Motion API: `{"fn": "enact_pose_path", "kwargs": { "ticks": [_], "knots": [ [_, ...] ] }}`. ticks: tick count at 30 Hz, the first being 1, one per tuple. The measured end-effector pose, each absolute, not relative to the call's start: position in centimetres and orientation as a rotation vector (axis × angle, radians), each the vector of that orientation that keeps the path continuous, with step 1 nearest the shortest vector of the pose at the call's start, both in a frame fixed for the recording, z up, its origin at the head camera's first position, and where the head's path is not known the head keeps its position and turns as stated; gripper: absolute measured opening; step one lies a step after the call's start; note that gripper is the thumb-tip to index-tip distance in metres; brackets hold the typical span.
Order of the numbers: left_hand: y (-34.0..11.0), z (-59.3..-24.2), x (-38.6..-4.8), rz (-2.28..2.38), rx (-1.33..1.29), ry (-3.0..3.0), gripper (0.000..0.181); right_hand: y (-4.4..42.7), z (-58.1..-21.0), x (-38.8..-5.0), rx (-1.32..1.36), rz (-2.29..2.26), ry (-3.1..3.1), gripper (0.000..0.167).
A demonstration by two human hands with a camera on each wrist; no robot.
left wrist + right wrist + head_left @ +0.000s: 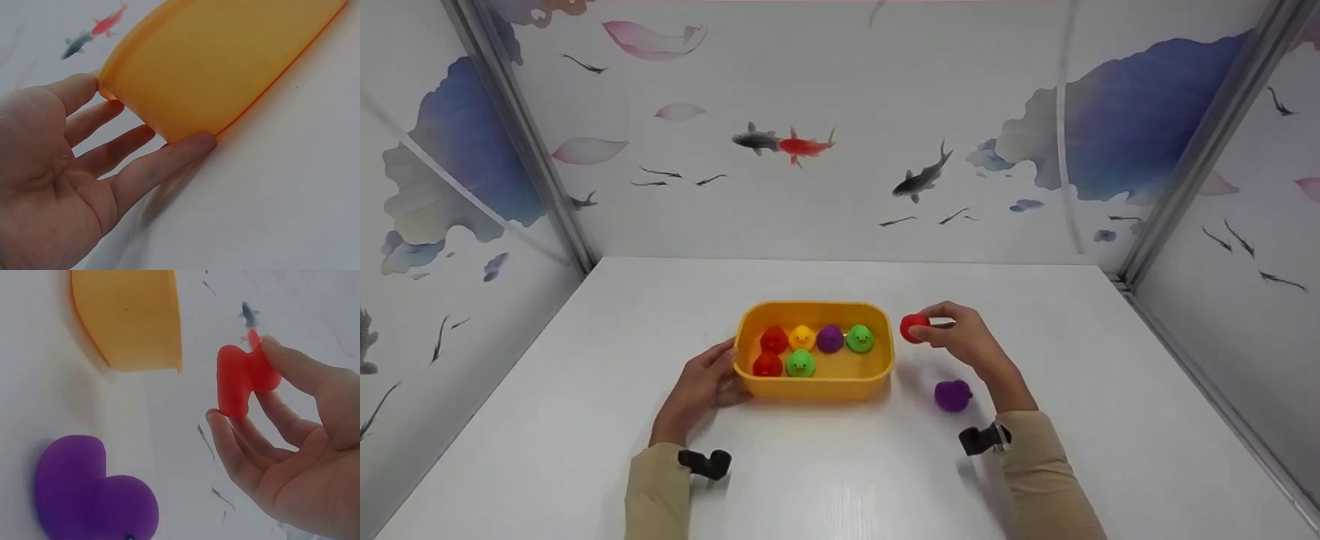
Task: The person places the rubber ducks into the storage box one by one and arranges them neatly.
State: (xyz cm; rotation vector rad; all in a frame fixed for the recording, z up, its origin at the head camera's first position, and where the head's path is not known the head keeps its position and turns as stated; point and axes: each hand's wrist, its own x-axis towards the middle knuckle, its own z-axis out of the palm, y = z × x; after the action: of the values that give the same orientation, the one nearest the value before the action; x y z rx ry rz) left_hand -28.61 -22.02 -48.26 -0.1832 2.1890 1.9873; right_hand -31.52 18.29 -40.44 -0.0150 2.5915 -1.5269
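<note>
In the head view, my right hand (964, 337) pinches a red rubber duck (914, 328) just off the right end of a yellow plastic tray (817, 388). The right wrist view has the red duck (233, 379) between thumb and fingertips, above the table. At the tray's left end, my left hand (701, 386) touches its outer wall with fairly straight fingers (180, 151). Inside the tray are two red ducks (774, 340), a yellow duck (802, 337), a purple duck (830, 339) and two green ducks (860, 339). Another purple duck (953, 395) lies on the table below my right hand.
The white table (825, 480) is bordered by white panels (840, 217) painted with fish and petals. Metal posts (529, 142) stand at the back corners. A small black camera (706, 464) sits on each wrist.
</note>
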Motion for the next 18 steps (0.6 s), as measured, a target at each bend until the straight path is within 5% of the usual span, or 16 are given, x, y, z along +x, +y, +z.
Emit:
{"fn": "enact_pose_path", "kwargs": {
  "ticks": [18],
  "knots": [
    [-22.0, -48.2, -28.5, 2.004, -0.199, 2.17, 0.053, 10.3, -39.4, -33.0, -0.183, -1.412, 2.464, 0.035]
  ]
}}
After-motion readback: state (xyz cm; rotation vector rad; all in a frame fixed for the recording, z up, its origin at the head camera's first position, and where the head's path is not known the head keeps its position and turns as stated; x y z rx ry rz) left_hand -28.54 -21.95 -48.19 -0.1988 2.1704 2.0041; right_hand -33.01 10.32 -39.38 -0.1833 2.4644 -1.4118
